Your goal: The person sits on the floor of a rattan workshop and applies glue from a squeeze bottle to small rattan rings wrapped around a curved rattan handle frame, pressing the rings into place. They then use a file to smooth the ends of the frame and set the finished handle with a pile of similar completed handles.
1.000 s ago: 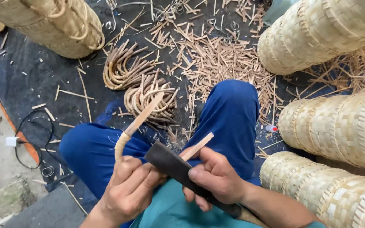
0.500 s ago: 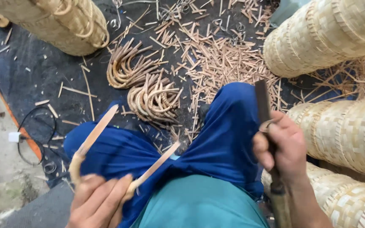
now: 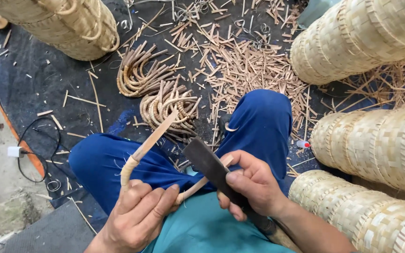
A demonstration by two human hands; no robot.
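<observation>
Your left hand (image 3: 137,215) is clamped on a bent cane piece (image 3: 148,145), fingers (image 3: 153,204) wrapped round its curved lower part, thumb on top. One tapered arm of the cane sticks up and away over your left knee; the other, shorter arm runs to the right, under the blade. Your right hand (image 3: 254,185) is shut on the handle of a dark flat-bladed knife (image 3: 207,161), fingers curled under, thumb pressing along the top. Blade lies across the short cane arm, touching it, just above your lap. You're seated w/ blue trousers (image 3: 258,122) and a teal shirt.

On the dark ground sheet (image 3: 38,79) ahead of your knees: two bundles of finished curved cane handles (image 3: 160,93), side by side, and a wide scatter of cane offcuts (image 3: 244,65) beyond. Woven baskets (image 3: 376,140) stacked on their sides at right, near your right arm; another basket (image 3: 66,23) top left. White plug w/ black cable (image 3: 15,152) at far left.
</observation>
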